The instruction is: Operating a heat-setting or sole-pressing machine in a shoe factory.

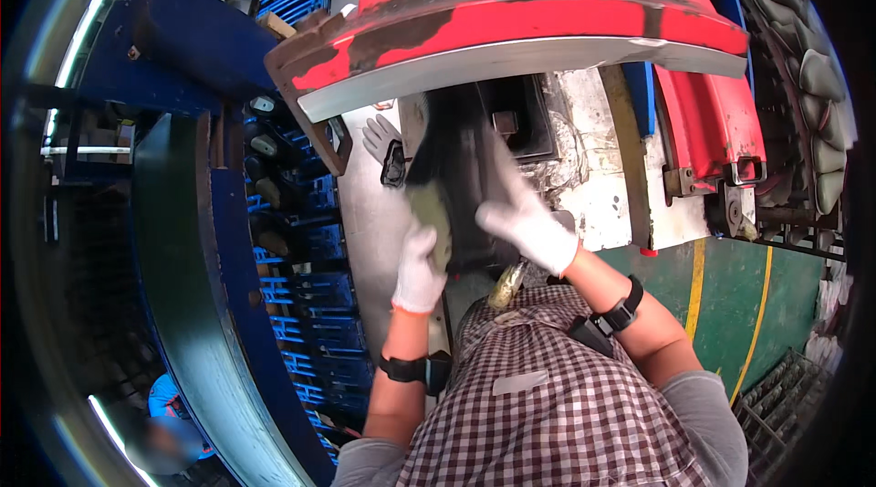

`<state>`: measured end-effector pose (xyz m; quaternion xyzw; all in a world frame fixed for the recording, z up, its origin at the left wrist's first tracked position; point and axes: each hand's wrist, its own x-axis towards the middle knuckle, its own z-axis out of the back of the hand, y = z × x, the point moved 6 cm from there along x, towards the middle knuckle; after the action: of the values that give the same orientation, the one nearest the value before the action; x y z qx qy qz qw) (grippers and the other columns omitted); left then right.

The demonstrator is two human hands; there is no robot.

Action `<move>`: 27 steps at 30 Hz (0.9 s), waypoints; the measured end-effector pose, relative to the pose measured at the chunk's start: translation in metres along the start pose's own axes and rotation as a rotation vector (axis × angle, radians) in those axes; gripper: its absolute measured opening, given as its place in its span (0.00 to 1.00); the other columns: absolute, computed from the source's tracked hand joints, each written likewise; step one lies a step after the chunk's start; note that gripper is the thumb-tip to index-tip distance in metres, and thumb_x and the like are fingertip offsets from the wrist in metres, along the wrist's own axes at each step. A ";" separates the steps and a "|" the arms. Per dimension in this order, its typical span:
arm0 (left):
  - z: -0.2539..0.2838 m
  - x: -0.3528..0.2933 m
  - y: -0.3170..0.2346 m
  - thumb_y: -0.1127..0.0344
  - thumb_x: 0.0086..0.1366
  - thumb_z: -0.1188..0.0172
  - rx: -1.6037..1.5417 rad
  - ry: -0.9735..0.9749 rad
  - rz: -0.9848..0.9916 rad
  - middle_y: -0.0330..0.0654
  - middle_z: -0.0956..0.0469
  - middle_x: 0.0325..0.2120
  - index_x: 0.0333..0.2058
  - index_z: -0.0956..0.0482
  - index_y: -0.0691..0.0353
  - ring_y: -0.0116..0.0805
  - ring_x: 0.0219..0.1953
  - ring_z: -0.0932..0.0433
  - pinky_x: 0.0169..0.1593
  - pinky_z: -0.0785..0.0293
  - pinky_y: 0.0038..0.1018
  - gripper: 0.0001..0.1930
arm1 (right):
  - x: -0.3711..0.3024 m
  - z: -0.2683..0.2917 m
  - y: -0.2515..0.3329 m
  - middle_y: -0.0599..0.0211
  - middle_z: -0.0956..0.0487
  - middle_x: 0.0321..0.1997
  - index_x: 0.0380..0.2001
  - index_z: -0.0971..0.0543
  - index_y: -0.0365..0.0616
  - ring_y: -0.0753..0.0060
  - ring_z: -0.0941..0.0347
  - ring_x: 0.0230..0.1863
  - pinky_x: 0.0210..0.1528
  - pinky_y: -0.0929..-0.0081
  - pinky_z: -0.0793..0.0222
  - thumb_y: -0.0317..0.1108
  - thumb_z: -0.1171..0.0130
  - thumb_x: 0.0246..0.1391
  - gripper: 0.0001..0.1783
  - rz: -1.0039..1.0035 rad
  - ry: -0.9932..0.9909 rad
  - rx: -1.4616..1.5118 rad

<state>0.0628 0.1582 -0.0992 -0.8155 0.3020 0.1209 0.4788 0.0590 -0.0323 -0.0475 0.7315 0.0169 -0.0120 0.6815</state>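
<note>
My left hand (418,272), in a white glove, is closed round an olive-green oblong piece (431,218), shaped somewhat like a sole. The piece lies against the left side of a long black, smooth-looking form (461,177). On the right side of that form is my gloved right hand (534,227); its fingers stretch forward along the surface and the thumb stands apart. Motion blurs those fingers a little. Close to my apron, a yellowish shiny rod-like thing (505,288) sticks out below the black form. The form's far end passes under the red machine head (547,21).
The machine head's metal edge hangs just beyond my hands. A grey glove (381,138) lies on the metal table (370,231). Right of the form is a black tray (543,145). Blue racks (319,286) stand left, a rack of grey-green pieces (821,76) far right. Another person (173,423) appears lower left.
</note>
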 end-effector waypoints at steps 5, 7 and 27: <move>-0.067 -0.020 -0.111 0.63 0.68 0.41 0.505 -0.305 -0.989 0.57 0.35 0.70 0.75 0.46 0.67 0.47 0.72 0.34 0.74 0.44 0.40 0.40 | 0.070 0.076 0.011 0.46 0.43 0.80 0.76 0.38 0.45 0.44 0.43 0.79 0.79 0.60 0.47 0.41 0.34 0.56 0.46 0.205 -0.347 -0.386; -0.077 -0.047 -0.144 0.65 0.67 0.39 0.622 -0.335 -1.309 0.61 0.35 0.70 0.75 0.48 0.69 0.49 0.73 0.36 0.75 0.45 0.41 0.42 | 0.099 0.072 0.015 0.45 0.37 0.75 0.72 0.30 0.51 0.37 0.31 0.67 0.70 0.52 0.33 0.48 0.31 0.52 0.44 0.112 -0.410 -0.879; -0.339 0.007 -0.268 0.53 0.68 0.37 1.863 0.283 -0.697 0.43 0.16 0.34 0.49 0.16 0.64 0.29 0.36 0.18 0.43 0.22 0.28 0.20 | 0.052 0.097 -0.009 0.44 0.30 0.70 0.64 0.24 0.40 0.39 0.31 0.66 0.69 0.53 0.34 0.49 0.37 0.62 0.33 0.234 -0.439 -0.861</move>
<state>0.2003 -0.0379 0.2608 -0.1657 0.0748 -0.4087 0.8944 0.1110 -0.1283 -0.0652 0.3607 -0.2057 -0.0814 0.9061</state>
